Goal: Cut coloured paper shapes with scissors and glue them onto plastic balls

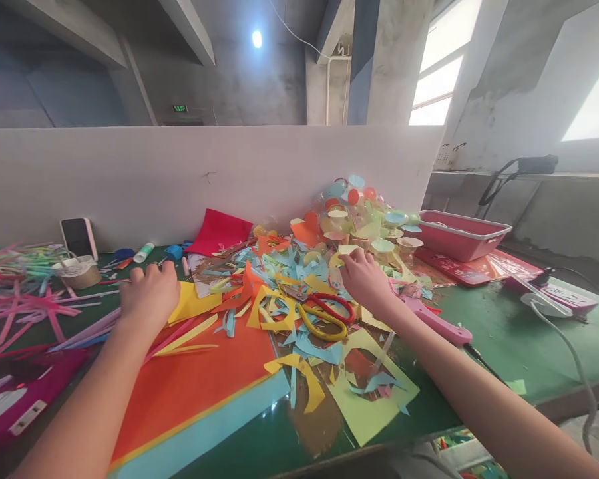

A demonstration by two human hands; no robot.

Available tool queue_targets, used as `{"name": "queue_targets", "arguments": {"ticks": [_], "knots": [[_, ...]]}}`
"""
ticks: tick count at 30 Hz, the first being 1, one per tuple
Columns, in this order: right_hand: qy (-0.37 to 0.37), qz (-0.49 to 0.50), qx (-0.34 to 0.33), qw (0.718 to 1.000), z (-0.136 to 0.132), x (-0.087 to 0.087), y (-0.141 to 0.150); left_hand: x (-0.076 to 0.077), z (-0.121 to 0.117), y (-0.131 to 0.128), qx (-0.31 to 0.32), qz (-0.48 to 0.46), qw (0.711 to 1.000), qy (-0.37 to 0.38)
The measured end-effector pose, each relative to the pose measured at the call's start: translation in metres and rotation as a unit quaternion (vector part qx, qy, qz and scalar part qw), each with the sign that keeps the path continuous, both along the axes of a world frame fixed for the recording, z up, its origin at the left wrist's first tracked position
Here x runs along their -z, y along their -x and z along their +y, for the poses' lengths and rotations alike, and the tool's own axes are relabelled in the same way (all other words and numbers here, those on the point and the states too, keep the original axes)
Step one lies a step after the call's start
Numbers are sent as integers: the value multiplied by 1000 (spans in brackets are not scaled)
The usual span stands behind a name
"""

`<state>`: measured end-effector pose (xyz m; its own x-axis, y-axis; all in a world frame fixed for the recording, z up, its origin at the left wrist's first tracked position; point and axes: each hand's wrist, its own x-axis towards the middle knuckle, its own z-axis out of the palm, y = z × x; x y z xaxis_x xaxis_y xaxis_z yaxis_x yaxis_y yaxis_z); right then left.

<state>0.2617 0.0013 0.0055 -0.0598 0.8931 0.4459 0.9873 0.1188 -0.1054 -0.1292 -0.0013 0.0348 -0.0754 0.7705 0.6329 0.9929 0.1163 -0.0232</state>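
Down on the left of the table, my left hand (150,296) rests beside a yellow paper sheet (194,303), with its bent fingers apart and the tips hidden. My right hand (367,279) reaches over the scraps in the middle. Its fingers are closed at the edge of a pale yellow paper disc (348,250), one of several around there. Red and yellow-handled scissors (324,330) lie on the scraps between my hands. Close under my right forearm is a pink glue gun (436,320). A stack of orange and blue paper (204,386) lies nearer me.
Small clear cups with coloured discs (354,199) are heaped against the white partition (204,173). A pink basket (462,236) stands at right, near a power strip (554,296) with a cable. Pink strips (24,306), a phone (79,238) and a tape roll (77,273) are at left.
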Motion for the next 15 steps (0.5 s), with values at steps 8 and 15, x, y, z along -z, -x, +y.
{"name": "queue_targets", "arguments": {"ticks": [8,15], "knots": [[-100,57,-37,993,1,-4,5,-23,-14,-26,3,27,1000,-16],[-153,93,-156,971,-5,-5,16,-29,-9,-63,189,26,956,-224]]}}
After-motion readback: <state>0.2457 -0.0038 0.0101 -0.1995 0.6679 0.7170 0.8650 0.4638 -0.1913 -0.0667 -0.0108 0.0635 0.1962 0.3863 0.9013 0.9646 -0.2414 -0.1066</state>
